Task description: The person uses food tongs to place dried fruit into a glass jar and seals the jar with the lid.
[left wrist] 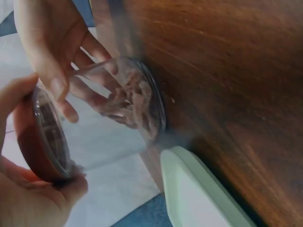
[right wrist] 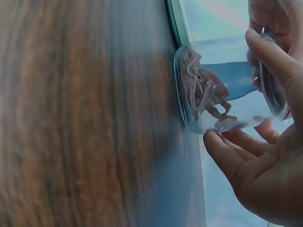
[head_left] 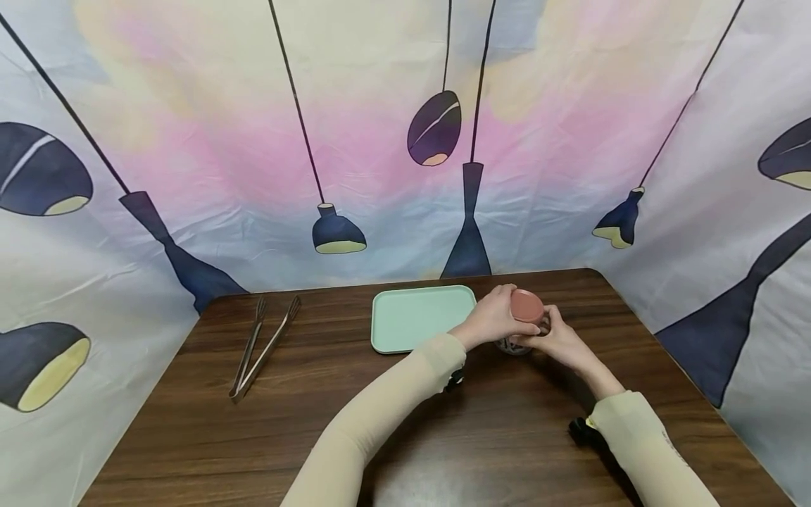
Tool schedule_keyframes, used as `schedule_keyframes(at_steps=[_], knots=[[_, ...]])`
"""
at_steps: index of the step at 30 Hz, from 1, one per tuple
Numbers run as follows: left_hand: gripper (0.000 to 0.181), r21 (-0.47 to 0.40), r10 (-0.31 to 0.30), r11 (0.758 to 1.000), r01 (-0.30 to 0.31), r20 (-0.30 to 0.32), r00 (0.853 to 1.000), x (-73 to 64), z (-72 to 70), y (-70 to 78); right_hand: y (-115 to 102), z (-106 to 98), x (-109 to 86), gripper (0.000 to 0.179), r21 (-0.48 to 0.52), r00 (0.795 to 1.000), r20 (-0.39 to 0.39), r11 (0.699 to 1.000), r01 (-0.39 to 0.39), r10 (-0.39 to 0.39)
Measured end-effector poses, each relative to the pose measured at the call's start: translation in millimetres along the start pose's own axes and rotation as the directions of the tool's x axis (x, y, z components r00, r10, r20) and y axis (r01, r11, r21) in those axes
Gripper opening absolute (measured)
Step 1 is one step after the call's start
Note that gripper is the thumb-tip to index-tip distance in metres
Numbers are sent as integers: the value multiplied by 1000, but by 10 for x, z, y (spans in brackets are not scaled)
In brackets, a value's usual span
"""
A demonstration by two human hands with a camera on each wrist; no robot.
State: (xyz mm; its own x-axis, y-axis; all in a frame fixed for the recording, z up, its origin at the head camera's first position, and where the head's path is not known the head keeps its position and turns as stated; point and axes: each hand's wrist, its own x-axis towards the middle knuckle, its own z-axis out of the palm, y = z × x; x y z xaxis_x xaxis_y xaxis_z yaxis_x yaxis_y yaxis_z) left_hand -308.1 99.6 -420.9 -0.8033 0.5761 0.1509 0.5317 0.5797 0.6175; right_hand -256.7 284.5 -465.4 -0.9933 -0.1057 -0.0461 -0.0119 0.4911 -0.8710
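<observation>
A clear jar [left wrist: 106, 142] with a reddish-pink lid [head_left: 527, 307] stands upright on the table, near its far right part. Brownish, crinkled strips [right wrist: 193, 85] lie heaped at the jar's bottom. From the left and above, my left hand [head_left: 495, 317] grips the lid by its rim, thumb on one side and fingers on the other. My right hand [head_left: 562, 345] holds the jar from the right; in the left wrist view its fingers spread behind the clear wall while the thumb lies near the lid. Both hands partly cover the jar in the head view.
A pale green tray [head_left: 418, 320] lies just left of the jar, partly behind my left hand. Metal tongs [head_left: 262, 352] rest at the table's left side with their arms spread. A patterned cloth [head_left: 380, 141] hangs behind the wooden table [head_left: 304, 422].
</observation>
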Motion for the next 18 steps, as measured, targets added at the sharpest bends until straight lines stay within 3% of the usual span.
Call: schedule_keyframes(at_steps=[7,13,18], knots=[[89,-85,55,995,-50,61,997,10,-35,-88,0,-48,-15,86,-37,1000,30,999,1,0],[90,-76,122,991,-114,115,986,-17,-107,-114,-49,-125,-50,103,-157,996,77,987,-27,39],[93,-107,131,988,-115,153,980,-46,-151,-124,-61,-152,-69,106,-173,994,99,984,-28,45]])
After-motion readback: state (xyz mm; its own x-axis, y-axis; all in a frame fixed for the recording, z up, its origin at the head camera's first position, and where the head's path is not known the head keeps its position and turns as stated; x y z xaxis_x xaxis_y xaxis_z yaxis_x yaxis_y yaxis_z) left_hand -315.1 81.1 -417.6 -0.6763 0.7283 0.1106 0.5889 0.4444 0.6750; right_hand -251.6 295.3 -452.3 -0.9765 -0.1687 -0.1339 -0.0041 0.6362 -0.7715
